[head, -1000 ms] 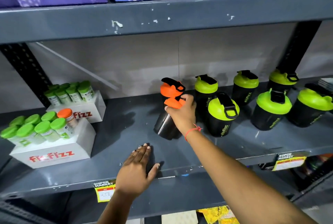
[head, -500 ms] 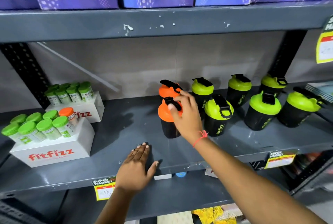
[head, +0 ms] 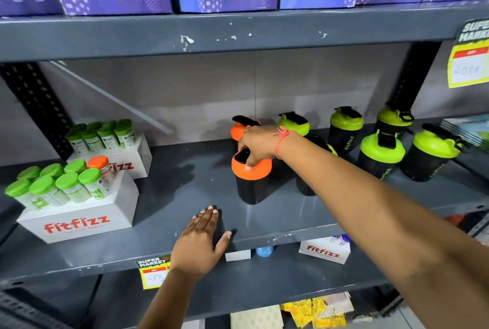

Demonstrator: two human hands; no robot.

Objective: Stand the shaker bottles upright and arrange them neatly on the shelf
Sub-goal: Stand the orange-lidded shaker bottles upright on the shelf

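Right hand [head: 258, 143] fingertips pinch lid of upright orange-lidded shaker bottle [head: 250, 183]; left hand [head: 199, 244] flat, fingers spread, on grey shelf [head: 172, 196] edge.

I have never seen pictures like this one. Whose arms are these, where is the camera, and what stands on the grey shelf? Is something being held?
No machine is here: the two arms belong to one person, and the camera sits on that person's head, looking forward and down. So you see the scene as they see it.

The left hand lies flat on the front of the grey shelf and holds nothing. The right hand reaches to the front orange-lidded shaker bottle, fingertips on its lid; the bottle stands upright. Whether this is a firm grip or only a touch, I cannot tell.

Behind it stands a second orange-lidded bottle. To the right are green-lidded shaker bottles in two rows. To the left, two white fitfizz boxes carry small tubes, mostly with green caps.
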